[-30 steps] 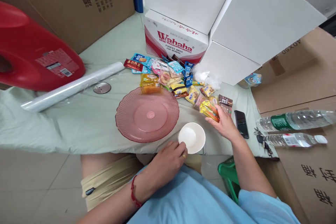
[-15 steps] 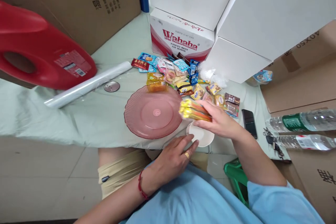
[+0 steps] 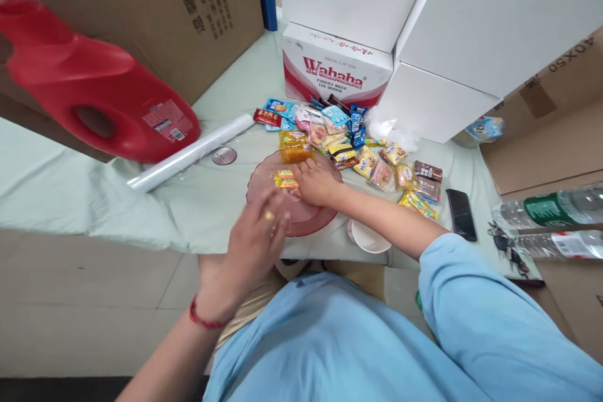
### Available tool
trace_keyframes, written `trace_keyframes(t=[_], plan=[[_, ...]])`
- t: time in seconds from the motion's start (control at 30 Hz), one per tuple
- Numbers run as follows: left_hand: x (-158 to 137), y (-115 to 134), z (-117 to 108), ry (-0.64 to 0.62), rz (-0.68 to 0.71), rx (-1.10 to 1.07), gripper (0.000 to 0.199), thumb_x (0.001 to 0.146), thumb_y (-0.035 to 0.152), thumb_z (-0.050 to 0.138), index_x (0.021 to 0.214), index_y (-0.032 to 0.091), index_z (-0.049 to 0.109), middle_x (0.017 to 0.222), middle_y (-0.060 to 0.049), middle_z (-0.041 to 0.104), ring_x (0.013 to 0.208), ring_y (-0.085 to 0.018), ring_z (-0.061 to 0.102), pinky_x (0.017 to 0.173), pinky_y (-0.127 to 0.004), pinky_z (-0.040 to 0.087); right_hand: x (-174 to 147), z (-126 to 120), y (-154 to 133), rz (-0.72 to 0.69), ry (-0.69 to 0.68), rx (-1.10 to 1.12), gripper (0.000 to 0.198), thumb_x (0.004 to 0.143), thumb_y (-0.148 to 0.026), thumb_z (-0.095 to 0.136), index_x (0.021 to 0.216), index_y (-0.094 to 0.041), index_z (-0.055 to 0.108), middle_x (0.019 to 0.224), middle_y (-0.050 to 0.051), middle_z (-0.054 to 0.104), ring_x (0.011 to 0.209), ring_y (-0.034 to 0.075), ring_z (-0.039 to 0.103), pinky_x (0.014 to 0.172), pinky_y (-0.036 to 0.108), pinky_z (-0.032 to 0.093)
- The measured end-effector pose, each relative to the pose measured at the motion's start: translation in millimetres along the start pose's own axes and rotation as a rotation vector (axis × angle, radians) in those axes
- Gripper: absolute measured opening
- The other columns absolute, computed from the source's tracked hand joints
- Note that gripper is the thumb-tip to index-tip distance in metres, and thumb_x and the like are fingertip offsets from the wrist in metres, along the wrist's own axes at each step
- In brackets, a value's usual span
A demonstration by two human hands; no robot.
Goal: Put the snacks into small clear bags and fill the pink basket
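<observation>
My right hand (image 3: 319,184) is over the middle of the pink ribbed plate (image 3: 306,226), its fingers closed on yellow and orange snack packets (image 3: 284,179) low against the plate. Part of the packets is hidden by the hand. My left hand (image 3: 254,242), a ring on one finger, hovers at the plate's near left edge. Its fingers are apart and a little blurred, with nothing in them. Beneath my right forearm a small white bowl (image 3: 370,239) sits near the table's front edge.
Several wrapped snacks (image 3: 330,129) are piled behind the plate. To the left lie a plastic film roll (image 3: 188,154), a round metal lid (image 3: 224,155) and a red jug (image 3: 113,88). On the right are a phone (image 3: 461,215), keys (image 3: 509,248) and plastic bottles (image 3: 556,208).
My right hand has moved left with the packets, from above the white bowl onto the plate. My left hand has left the bowl and moved left. The view has shifted slightly.
</observation>
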State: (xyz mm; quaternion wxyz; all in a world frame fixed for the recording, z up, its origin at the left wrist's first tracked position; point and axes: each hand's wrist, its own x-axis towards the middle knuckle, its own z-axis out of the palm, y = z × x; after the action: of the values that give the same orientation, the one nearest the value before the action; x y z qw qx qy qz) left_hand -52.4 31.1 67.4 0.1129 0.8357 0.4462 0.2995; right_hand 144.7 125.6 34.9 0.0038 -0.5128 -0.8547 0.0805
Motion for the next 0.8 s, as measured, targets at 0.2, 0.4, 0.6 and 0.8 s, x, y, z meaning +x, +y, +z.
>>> trace_keyframes(t=[0.2,0.4,0.6,0.8], plan=[[68.7,-43.0,42.4,-0.602,-0.142,0.091,0.064,0.107,0.035,0.033,0.162,0.001,0.037,0.173,-0.025,0.032,0.157,-0.035,0.041,0.129,-0.05,0.035,-2.4,-22.2,4.2,-0.049,-0.065,0.051,0.068,0.096,-0.029,0.07,0.152,-0.001,0.045,0.154,0.026,0.053,0.145,0.038,0.044,0.123,0.054,0.036],[61.0,-43.0,51.9,-0.591,-0.163,0.193,0.067,0.107,0.047,0.035,0.163,0.012,0.044,0.175,-0.021,0.029,0.137,-0.048,0.06,0.11,-0.069,0.05,-96.4,-92.7,59.3,-0.1,0.218,0.358,0.038,0.107,-0.036,0.053,0.142,-0.022,0.061,0.141,0.01,0.066,0.132,0.025,0.061,0.115,0.043,0.047],[51.8,-40.7,50.9,-0.484,-0.092,0.22,0.065,0.105,0.042,0.038,0.162,0.012,0.046,0.173,-0.02,0.035,0.141,-0.045,0.057,0.111,-0.065,0.051,-265.2,-54.2,144.6,0.759,0.396,0.339,0.041,0.1,-0.05,0.055,0.123,-0.019,0.071,0.118,0.014,0.073,0.109,0.029,0.071,0.1,0.046,0.056],[55.4,-36.9,49.0,-0.541,-0.093,0.283,0.065,0.105,0.039,0.037,0.161,0.005,0.042,0.172,-0.024,0.034,0.14,-0.047,0.058,0.111,-0.064,0.051,-321.1,30.6,152.4,0.88,0.163,0.152,0.082,0.087,-0.058,0.07,0.155,-0.017,0.049,0.145,0.022,0.058,0.136,0.039,0.055,0.114,0.057,0.045]])
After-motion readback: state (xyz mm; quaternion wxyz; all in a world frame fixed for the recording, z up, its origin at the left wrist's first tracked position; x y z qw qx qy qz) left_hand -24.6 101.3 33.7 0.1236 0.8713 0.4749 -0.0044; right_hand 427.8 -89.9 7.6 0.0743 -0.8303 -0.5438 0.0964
